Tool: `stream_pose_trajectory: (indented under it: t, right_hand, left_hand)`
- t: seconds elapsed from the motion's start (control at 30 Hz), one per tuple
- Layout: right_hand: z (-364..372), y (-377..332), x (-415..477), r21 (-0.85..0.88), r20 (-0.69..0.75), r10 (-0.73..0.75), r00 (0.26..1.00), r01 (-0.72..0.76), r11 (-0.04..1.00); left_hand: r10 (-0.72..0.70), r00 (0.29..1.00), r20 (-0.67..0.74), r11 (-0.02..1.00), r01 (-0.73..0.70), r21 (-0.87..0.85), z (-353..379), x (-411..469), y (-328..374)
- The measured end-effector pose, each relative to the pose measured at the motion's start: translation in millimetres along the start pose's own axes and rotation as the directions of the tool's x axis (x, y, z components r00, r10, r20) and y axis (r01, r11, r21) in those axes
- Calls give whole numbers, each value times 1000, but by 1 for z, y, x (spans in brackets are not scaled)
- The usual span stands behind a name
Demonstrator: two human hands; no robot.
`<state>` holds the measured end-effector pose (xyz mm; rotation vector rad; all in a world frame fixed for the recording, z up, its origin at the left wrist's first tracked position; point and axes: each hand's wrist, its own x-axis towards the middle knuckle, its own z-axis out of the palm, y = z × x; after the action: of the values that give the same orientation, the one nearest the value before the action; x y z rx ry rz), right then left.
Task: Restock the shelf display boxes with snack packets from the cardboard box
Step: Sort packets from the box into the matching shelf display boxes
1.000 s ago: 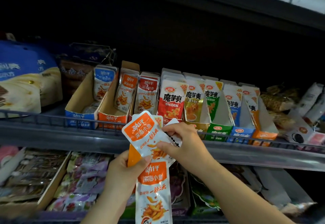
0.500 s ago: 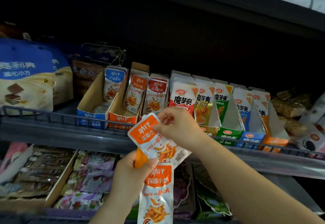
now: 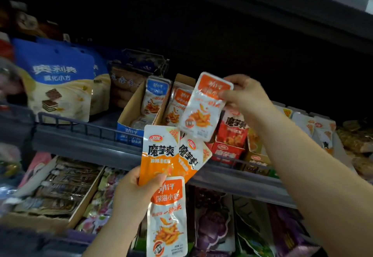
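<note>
Right hand (image 3: 245, 93), pinching one orange packet (image 3: 203, 107), has risen before the display box (image 3: 182, 78) at centre, while left hand (image 3: 137, 192) still grips three packets (image 3: 159, 156).

Space above display boxes (image 3: 129, 105) seems open; rail (image 3: 80, 128) fronts them.

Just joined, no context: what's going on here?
A person is restocking a snack shelf. The right hand pinches one orange-topped packet by its top corner, holding it up in front of the display boxes, not yet in one. The left hand grips three spare packets lower down, fanned out, one hanging below the thumb.
</note>
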<state>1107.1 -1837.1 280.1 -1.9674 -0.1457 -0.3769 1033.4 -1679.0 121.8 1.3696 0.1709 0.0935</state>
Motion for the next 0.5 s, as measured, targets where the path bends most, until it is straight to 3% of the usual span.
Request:
stream_pose_trajectory:
  t: [0.1, 0.3, 0.5]
  right_hand:
    - [19, -1, 26, 10, -151, -8, 988, 9, 1000]
    - [55, 18, 63, -158, -307, 30, 951, -82, 984]
    - [61, 26, 73, -232, -353, 13, 936, -101, 968]
  left_hand:
    - [7, 999, -52, 1000, -7, -6, -16, 6, 1]
    - [19, 992, -121, 999, -16, 28, -41, 19, -1]
    - [12, 987, -161, 1000, -12, 0, -52, 27, -2]
